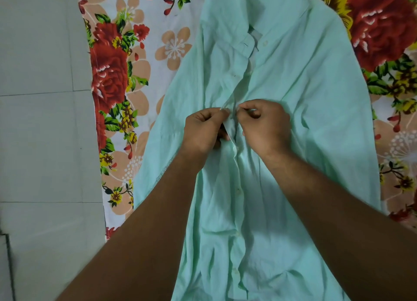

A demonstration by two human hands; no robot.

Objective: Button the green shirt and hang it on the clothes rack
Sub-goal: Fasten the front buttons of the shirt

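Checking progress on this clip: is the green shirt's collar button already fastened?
No, the green shirt has its collar open, the collar button apart from its buttonhole, while the left hand and right hand pinch fabric lower down.

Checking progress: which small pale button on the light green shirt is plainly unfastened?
The button beside the open collar; the lower ones sit in the closed front.

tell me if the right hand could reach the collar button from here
Probably yes: the collar button lies uncovered on the green shirt, with nothing between it and the right hand. That hand is pinching the shirt, so it must let go first.
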